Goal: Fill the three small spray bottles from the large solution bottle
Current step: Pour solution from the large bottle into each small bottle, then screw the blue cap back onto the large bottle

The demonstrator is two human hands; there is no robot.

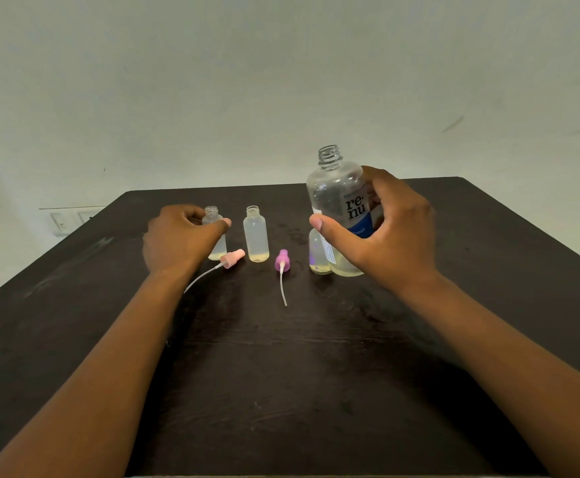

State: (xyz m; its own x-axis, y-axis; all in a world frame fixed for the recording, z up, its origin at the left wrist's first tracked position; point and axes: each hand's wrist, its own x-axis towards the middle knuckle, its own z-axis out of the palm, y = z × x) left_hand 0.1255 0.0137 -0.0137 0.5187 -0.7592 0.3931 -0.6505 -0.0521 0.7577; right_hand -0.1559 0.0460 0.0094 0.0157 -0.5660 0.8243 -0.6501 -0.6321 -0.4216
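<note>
I watch from afar as the person's right hand (381,229) wraps the large solution bottle (342,208), fingers (373,177) curled round its far side and thumb across the label; the bottle stands upright with its cap off, its base at or just above the bench (74,305), I cannot tell which; a shallow layer of yellowish liquid sits at its bottom. The left hand (178,236) grips the leftmost small spray bottle (214,232), thumb and fingers pinching round its shoulder, neck open and upright; a little liquid shows at its base. The relation that counts, in my judgement: the large bottle lies well to the right of the held small one, both long axes vertical, so the pour calls for carrying the large bottle leftward and tipping its mouth over that narrow neck. Between them stands the middle small bottle (256,234), open and upright, with a little liquid in it, and it could be knocked in the crossing; the third small bottle (318,253) stands touching or just beside the large one on its left, partly hidden. A pink spray cap (233,258) with its tube lies just in front of the left bottle; a purple spray cap (281,260) lies on the bench nearer the middle.
</note>
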